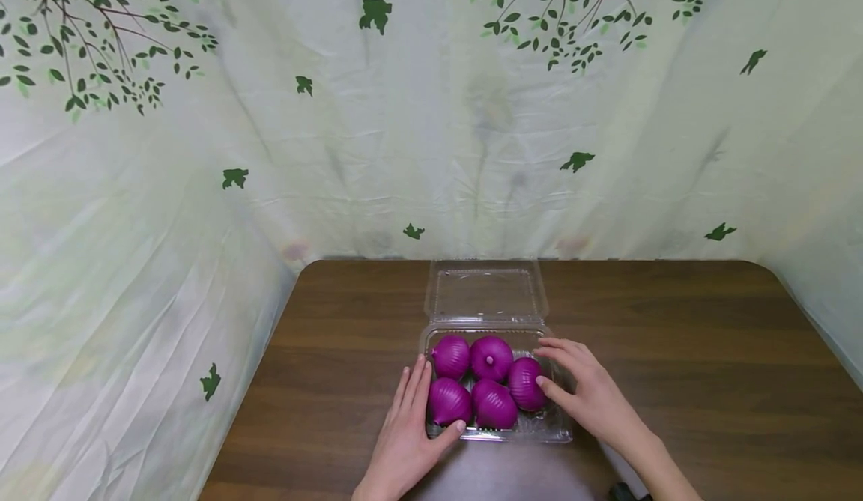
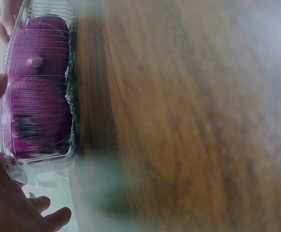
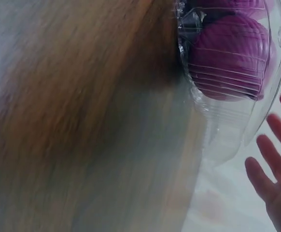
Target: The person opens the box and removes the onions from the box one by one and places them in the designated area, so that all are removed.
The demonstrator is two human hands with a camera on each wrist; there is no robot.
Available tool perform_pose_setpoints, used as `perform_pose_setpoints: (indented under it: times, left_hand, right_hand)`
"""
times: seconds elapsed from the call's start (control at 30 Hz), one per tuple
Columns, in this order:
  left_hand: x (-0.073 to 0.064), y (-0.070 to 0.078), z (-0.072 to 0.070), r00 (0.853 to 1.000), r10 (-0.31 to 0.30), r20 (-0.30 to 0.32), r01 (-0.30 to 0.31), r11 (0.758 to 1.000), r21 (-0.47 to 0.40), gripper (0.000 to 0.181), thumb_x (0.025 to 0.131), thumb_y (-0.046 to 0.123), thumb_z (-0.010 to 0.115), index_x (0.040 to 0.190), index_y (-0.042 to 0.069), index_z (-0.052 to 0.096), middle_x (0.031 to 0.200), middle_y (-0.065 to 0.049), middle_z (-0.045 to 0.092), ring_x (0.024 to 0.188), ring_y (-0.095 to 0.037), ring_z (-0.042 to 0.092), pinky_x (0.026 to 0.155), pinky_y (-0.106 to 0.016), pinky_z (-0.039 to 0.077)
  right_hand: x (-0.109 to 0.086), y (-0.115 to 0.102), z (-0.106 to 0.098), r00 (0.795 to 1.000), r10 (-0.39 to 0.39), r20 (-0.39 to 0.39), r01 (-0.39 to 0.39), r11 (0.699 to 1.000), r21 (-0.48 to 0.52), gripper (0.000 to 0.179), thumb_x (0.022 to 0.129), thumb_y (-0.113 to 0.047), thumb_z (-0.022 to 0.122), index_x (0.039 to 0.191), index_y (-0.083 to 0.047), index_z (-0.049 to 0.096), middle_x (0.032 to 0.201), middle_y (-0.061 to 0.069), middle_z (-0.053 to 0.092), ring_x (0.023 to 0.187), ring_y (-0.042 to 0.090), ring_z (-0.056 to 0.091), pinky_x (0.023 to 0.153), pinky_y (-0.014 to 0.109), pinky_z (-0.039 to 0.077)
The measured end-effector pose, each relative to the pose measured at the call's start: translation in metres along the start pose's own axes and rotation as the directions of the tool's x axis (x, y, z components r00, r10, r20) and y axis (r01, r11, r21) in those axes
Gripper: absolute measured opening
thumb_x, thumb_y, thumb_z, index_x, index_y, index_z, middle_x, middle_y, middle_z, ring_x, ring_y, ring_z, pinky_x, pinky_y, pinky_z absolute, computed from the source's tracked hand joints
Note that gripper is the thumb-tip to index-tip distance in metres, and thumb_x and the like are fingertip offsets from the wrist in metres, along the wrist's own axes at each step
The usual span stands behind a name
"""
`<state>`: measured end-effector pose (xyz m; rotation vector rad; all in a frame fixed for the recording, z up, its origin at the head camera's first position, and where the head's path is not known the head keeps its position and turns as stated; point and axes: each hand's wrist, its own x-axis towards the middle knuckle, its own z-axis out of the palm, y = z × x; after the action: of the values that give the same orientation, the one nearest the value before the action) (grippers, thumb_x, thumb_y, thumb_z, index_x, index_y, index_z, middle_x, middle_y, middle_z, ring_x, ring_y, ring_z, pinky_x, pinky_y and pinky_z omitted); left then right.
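Note:
Several purple onions [image 1: 494, 405] lie in a clear plastic clamshell box [image 1: 561, 433], its lid [image 1: 485, 295] folded back. My left hand [image 1: 407, 437] rests along the box's left side, thumb at the front rim and fingers extended. At the right, my right hand [image 1: 593, 392] has its thumb tip by the rightmost onion [image 1: 526, 383]; whether it touches is unclear. Through the clear wall, the left wrist view shows onions [image 2: 40, 108] beside the left thumb. In the right wrist view, spread fingers [image 3: 260, 179] stand just outside the box, near an onion [image 3: 230, 58].
The box stands on a brown wooden table [image 1: 674, 351]. A pale curtain [image 1: 418, 134] printed with leaves and branches hangs behind and at the sides. Part of a black object [image 1: 623, 492] shows beside the right forearm at the bottom edge.

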<state>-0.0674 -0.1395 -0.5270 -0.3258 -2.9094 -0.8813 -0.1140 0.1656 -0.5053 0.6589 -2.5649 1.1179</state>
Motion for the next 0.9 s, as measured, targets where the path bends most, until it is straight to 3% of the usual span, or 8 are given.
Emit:
perform_pose_setpoints:
  times: [0.17, 0.3, 0.37, 0.47, 0.53, 0.6, 0.73, 0.9]
  left_hand:
    - [0.0, 0.0, 0.002, 1.0, 0.003, -0.002, -0.003, 1.0, 0.007, 0.1, 0.083, 0.066, 0.063, 0.157, 0.009, 0.025, 0.164, 0.001, 0.014, 0.148, -0.032, 0.015, 0.114, -0.053, 0.025]
    - [0.0, 0.0, 0.002, 1.0, 0.003, -0.005, -0.003, 1.0, 0.004, 0.1, 0.083, 0.064, 0.065, 0.157, 0.01, 0.025, 0.164, 0.0, 0.014, 0.148, -0.032, 0.015, 0.113, -0.053, 0.025]
    - [0.0, 0.001, 0.002, 1.0, 0.004, -0.008, -0.004, 1.0, 0.003, 0.1, 0.083, 0.063, 0.066, 0.157, 0.01, 0.025, 0.164, 0.0, 0.014, 0.148, -0.032, 0.015, 0.113, -0.053, 0.025]
    - [0.001, 0.0, 0.001, 1.0, 0.001, -0.006, -0.001, 1.0, 0.005, 0.1, 0.083, 0.064, 0.065, 0.157, 0.01, 0.024, 0.164, 0.001, 0.013, 0.148, -0.032, 0.015, 0.113, -0.053, 0.025]
    - [0.001, 0.001, 0.001, 1.0, -0.003, 0.0, 0.003, 1.0, 0.009, 0.1, 0.084, 0.066, 0.063, 0.157, 0.011, 0.024, 0.164, 0.002, 0.013, 0.148, -0.031, 0.014, 0.113, -0.053, 0.025]
    - [0.001, 0.001, 0.001, 1.0, -0.009, 0.008, 0.009, 1.0, 0.009, 0.1, 0.084, 0.067, 0.062, 0.157, 0.012, 0.023, 0.164, 0.003, 0.012, 0.148, -0.031, 0.014, 0.113, -0.053, 0.025]
    - [0.001, 0.001, 0.001, 1.0, -0.019, 0.015, 0.018, 1.0, 0.007, 0.1, 0.084, 0.067, 0.062, 0.158, 0.013, 0.022, 0.164, 0.004, 0.011, 0.148, -0.03, 0.014, 0.113, -0.054, 0.025]
    - [0.001, 0.001, 0.002, 1.0, -0.021, 0.017, 0.021, 1.0, 0.012, 0.1, 0.084, 0.066, 0.063, 0.158, 0.013, 0.022, 0.164, 0.003, 0.011, 0.148, -0.03, 0.014, 0.113, -0.054, 0.025]
  right_hand:
    - [-0.003, 0.0, -0.002, 0.995, -0.029, 0.095, 0.033, 0.998, -0.044, 0.047, 0.081, -0.023, 0.082, 0.124, -0.014, 0.066, 0.131, 0.003, 0.06, 0.127, 0.025, 0.047, 0.098, 0.052, 0.044]
    - [-0.003, 0.001, -0.002, 0.991, -0.037, 0.129, 0.048, 0.996, -0.079, 0.054, 0.077, -0.027, 0.083, 0.126, -0.015, 0.065, 0.129, -0.001, 0.06, 0.129, 0.029, 0.046, 0.101, 0.057, 0.041]
    - [-0.004, 0.001, -0.002, 0.989, -0.049, 0.141, 0.059, 0.996, -0.073, 0.057, 0.076, -0.027, 0.084, 0.127, -0.014, 0.064, 0.13, 0.0, 0.06, 0.131, 0.03, 0.045, 0.108, 0.052, 0.035]
    - [-0.003, 0.002, 0.0, 0.985, -0.068, 0.157, 0.077, 0.996, -0.053, 0.063, 0.074, -0.027, 0.086, 0.13, -0.012, 0.062, 0.133, 0.004, 0.06, 0.133, 0.032, 0.044, 0.118, 0.037, 0.017]
    - [-0.002, 0.004, 0.002, 0.983, -0.076, 0.168, 0.082, 0.996, -0.033, 0.068, 0.072, -0.026, 0.087, 0.132, -0.01, 0.06, 0.134, 0.007, 0.059, 0.135, 0.033, 0.042, 0.118, 0.027, 0.005]
    - [-0.001, 0.004, 0.005, 0.981, -0.076, 0.178, 0.081, 0.996, -0.024, 0.072, 0.07, -0.025, 0.089, 0.133, -0.009, 0.059, 0.135, 0.007, 0.058, 0.136, 0.034, 0.041, 0.118, 0.025, 0.001]
    - [0.001, 0.006, 0.008, 0.978, -0.057, 0.202, 0.065, 0.997, -0.03, 0.077, 0.066, -0.024, 0.091, 0.134, -0.008, 0.059, 0.135, 0.005, 0.059, 0.137, 0.032, 0.039, 0.119, 0.041, 0.01]
    - [0.003, 0.005, 0.009, 0.973, -0.027, 0.229, 0.039, 0.998, -0.048, 0.08, 0.063, -0.022, 0.093, 0.133, -0.009, 0.059, 0.134, 0.003, 0.059, 0.137, 0.03, 0.039, 0.112, 0.06, 0.02]
